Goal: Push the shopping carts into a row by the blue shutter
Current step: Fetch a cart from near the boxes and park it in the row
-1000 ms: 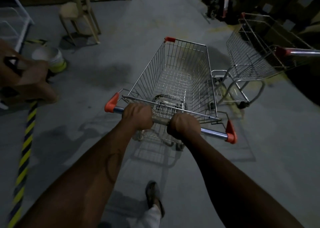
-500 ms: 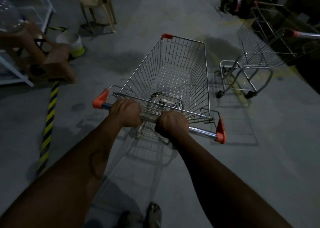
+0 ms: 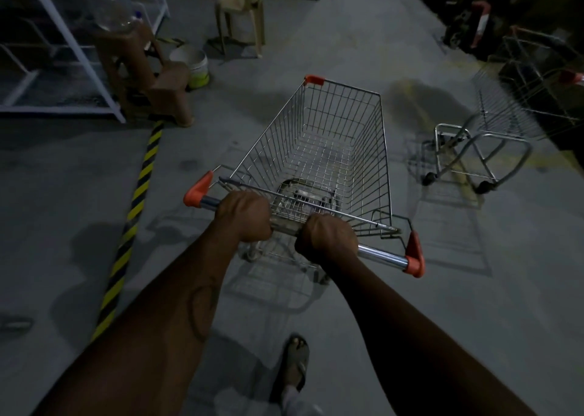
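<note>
The shopping cart stands mid-floor, its wire basket empty. Being bare steel on wheels, it should roll lightly but may veer, so the handle bar is the sensible hold. The left hand and right hand each clench that bar. A second cart, also seemingly empty, waits toward the floor's right edge; the blue shutter is not visible.

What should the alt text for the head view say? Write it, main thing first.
Both hands, left hand and right hand, grip the handle bar of an empty wire shopping cart on a grey concrete floor. A second cart stands apart to its right; yellow-black hazard tape runs along the left.
</note>
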Demonstrator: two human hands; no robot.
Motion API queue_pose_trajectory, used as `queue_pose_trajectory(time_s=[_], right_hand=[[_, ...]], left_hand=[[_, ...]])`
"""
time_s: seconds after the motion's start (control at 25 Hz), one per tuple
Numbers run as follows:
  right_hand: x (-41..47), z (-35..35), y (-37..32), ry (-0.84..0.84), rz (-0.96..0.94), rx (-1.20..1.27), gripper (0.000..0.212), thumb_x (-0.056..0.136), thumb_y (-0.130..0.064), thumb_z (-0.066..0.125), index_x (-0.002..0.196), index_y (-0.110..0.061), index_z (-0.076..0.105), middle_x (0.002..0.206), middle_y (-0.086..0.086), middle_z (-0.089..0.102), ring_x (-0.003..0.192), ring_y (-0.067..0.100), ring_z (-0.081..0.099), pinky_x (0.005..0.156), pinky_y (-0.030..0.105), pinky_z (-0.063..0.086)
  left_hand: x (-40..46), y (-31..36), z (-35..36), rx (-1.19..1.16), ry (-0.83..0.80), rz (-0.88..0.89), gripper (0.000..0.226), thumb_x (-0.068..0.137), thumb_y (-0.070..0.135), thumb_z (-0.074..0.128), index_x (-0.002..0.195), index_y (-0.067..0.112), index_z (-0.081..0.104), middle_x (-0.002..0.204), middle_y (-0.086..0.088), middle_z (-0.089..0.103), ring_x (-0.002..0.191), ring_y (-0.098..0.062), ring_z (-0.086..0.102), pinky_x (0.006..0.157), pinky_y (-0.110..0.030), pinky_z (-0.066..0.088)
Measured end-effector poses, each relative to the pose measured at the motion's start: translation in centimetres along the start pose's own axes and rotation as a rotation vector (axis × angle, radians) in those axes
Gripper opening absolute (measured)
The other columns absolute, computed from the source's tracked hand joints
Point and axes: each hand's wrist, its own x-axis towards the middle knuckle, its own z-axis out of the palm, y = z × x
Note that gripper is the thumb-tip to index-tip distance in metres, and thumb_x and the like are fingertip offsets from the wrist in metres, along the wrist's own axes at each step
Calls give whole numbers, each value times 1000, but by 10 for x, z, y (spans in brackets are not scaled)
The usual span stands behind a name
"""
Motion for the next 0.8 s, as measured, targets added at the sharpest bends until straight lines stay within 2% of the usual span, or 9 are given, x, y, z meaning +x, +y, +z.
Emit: queue_pose_trajectory(time_s=[0.2,0.36,0.52,0.72,0.8], right_hand=[[-74,29,-56,9,-141,-45,17,75,-34,55,69,-18,55,81,8,70,75,30,69,68,38,60],[-110,49,-93,-7,-246,-106,23,77,-36,57,63,-19,51,79,5,70,73,27,69,61,29,52],[-121,54,-124,-11,-362,-161,22,78,-35,55,80,-16,66,85,6,70,77,29,69,61,29,48],[-104,48,-152,-13,-550,-231,27,85,-34,51,98,-18,68,98,8,70,90,32,68,66,32,47],[-89,44,-164,-30,-621,-236,29,83,-34,53,101,-16,67,101,11,70,94,34,68,70,35,50]], left_hand=[[-106,-34,28,-31,-9,-107,24,63,35,62,77,16,69,82,-8,70,79,-29,68,72,-36,57],[-172,-57,45,-51,16,-195,24,64,33,66,79,14,69,85,-8,70,81,-28,68,71,-34,55],[-214,-76,59,-86,22,-314,28,71,36,68,90,16,68,94,-7,70,91,-29,68,78,-33,52],[-236,-91,61,-144,50,-496,19,70,29,68,82,15,70,85,-8,70,84,-29,69,73,-31,51],[-237,-96,58,-201,32,-589,16,68,30,68,75,15,70,78,-5,69,78,-28,69,72,-31,55]])
